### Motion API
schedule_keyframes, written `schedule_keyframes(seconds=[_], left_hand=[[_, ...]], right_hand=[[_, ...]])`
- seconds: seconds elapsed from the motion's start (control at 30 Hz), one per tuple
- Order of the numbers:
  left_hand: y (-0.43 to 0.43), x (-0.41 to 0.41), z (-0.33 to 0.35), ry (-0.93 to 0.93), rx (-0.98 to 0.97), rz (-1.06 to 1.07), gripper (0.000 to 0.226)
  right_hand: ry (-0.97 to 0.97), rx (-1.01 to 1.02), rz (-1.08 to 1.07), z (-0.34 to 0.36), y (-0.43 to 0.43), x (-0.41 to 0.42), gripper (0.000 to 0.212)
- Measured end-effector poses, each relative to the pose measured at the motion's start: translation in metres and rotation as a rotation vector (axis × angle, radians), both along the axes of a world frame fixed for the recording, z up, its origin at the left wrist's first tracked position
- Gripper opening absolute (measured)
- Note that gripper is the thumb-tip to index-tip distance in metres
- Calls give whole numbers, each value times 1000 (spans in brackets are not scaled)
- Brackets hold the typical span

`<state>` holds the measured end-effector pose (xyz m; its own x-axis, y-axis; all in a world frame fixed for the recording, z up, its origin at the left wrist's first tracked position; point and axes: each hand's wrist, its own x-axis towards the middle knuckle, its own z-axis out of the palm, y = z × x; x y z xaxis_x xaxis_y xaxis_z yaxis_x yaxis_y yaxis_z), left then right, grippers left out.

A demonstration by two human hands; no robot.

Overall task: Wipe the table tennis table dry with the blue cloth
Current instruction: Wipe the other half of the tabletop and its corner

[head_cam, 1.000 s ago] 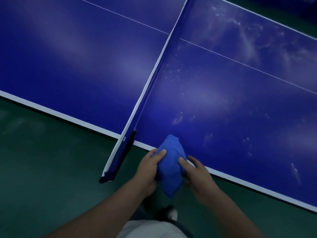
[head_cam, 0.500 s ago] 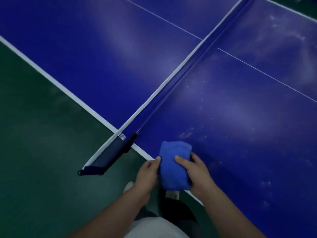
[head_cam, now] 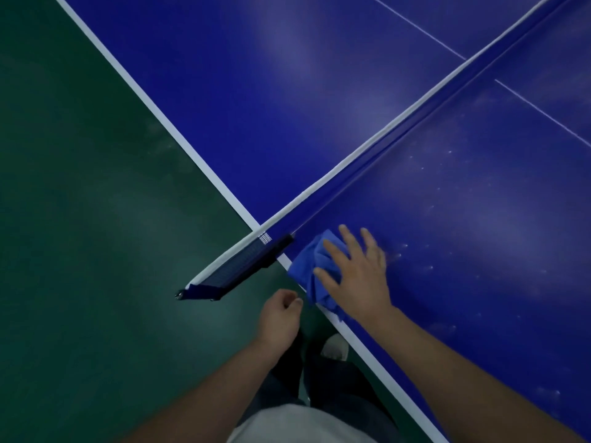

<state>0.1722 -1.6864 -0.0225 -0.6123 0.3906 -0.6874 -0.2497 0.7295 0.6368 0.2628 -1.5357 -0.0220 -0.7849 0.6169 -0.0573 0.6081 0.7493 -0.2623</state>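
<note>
Though crumpled, cloth [head_cam: 306,269] beneath right grip [head_cam: 358,276]

Layout at the counter's near edge. The net [head_cam: 383,145] crosses the counter [head_cam: 479,203] from this edge towards the far right, dividing it into a left half and a right half. The net bracket [head_cam: 243,270] overhangs the edge, out over the floor [head_cam: 80,219]. The cloth [head_cam: 307,270] lies on the right half, just beside the net's end and overlapping the edge. The right hand [head_cam: 358,276] rests flat on top of the cloth. Droplets [head_cam: 428,268] lie on the counter right of that hand. The left hand [head_cam: 278,318] hangs off the counter, just left of the cloth, nearer than the bracket. A shoe [head_cam: 335,346] stands on the floor between the forearms.
</note>
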Motion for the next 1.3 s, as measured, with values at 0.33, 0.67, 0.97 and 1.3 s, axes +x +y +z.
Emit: schedule_keyframes(seconds=[0.33, 0.67, 0.97, 1.3], left_hand=[[-18, -39, -12, 205, -9, -481, 27], [1, -44, -46, 816, 102, -1136, 65], [41, -51, -62, 850, -59, -1185, 102], [42, -46, -68, 843, -56, -1167, 112]], right_hand=[[-218, 84, -33, -54, 31, -23, 53], [-82, 83, 281, -67, 2, 16, 51], [-168, 127, -30, -55, -9, 28, 48], [-187, 123, -87, -54, 110, -15, 51]])
